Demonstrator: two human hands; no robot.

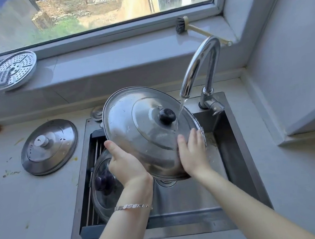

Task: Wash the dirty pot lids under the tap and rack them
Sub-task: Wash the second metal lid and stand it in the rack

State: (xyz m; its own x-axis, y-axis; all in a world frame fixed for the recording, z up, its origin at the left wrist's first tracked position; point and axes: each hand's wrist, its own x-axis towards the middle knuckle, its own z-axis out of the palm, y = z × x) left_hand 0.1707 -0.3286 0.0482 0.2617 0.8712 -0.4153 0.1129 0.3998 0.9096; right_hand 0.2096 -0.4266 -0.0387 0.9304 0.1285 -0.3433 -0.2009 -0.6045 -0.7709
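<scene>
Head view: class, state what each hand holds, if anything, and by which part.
The left hand grips the large steel lid at its lower-left rim. The right hand only presses straight fingers on the lid's lower-right edge.

sink centre: tilted large lid fills it | 1 o'clock: tap arches over lid, stream striking it | 9 o'clock: rack carrying glass lid blocks basin's left side | 5 o'clock: basin floor open | counter 3 o'clock: free passage | counter 9 o'clock: steel lid lies flat, knob up
</scene>
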